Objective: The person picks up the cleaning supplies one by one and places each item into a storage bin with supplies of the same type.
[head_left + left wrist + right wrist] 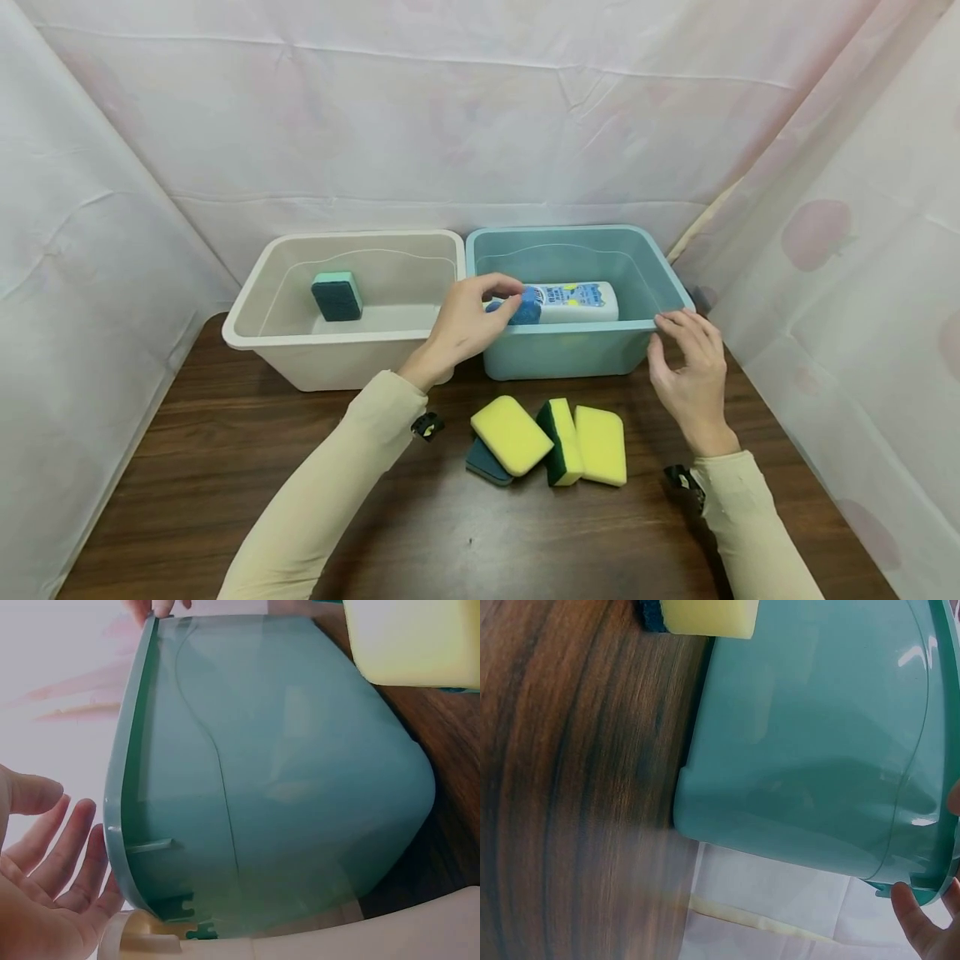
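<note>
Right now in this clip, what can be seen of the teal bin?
The teal bin looks like smooth plastic: an open-topped, rectangular tub with rounded corners, walls narrowing downward, a projecting rim and a thin curved line on its wall. It stands upright on the dark brown table, right of the off-white bin. A white bottle with a blue label lies inside. The right hand touches its near right rim corner; the left hand is at its near left corner, contact there unclear.

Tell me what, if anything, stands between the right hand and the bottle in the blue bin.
The near right corner of the blue bin does: the right hand touches its rim, and the bottle lies inside. Nothing else visible is between them.
</note>
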The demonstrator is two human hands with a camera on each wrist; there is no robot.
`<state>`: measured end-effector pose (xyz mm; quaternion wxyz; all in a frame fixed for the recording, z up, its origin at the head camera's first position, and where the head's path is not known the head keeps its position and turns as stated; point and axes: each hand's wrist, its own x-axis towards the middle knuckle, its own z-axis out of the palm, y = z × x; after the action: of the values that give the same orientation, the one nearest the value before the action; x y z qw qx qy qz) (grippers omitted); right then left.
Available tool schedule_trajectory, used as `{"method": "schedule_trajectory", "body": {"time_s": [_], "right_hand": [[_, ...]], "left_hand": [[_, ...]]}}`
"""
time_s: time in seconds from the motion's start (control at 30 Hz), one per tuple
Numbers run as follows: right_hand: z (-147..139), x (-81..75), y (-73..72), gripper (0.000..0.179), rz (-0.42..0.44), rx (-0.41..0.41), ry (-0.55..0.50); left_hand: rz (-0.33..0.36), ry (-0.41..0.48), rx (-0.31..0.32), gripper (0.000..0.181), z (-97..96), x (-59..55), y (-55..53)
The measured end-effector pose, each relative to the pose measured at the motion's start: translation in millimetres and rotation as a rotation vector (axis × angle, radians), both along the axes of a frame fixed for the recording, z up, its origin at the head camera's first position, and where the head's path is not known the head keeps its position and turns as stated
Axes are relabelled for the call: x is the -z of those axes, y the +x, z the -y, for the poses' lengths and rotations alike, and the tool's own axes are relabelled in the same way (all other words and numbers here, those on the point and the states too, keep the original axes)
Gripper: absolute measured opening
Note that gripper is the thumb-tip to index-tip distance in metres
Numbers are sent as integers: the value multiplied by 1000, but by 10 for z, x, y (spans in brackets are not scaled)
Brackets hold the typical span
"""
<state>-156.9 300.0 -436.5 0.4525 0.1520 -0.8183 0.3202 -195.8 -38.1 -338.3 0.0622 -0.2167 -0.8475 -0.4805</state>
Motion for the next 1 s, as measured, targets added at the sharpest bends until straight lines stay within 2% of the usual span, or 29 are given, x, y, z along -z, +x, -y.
{"method": "schedule_trajectory", "body": {"time_s": [0.43, 1.0], "right_hand": [[13, 39, -21, 25, -8, -5, -7], [14, 55, -32, 25, -10, -11, -4]], "left_hand": [[-27, 47, -18, 20, 146, 63, 51], [8, 123, -54, 20, 306, 174, 192]]}}
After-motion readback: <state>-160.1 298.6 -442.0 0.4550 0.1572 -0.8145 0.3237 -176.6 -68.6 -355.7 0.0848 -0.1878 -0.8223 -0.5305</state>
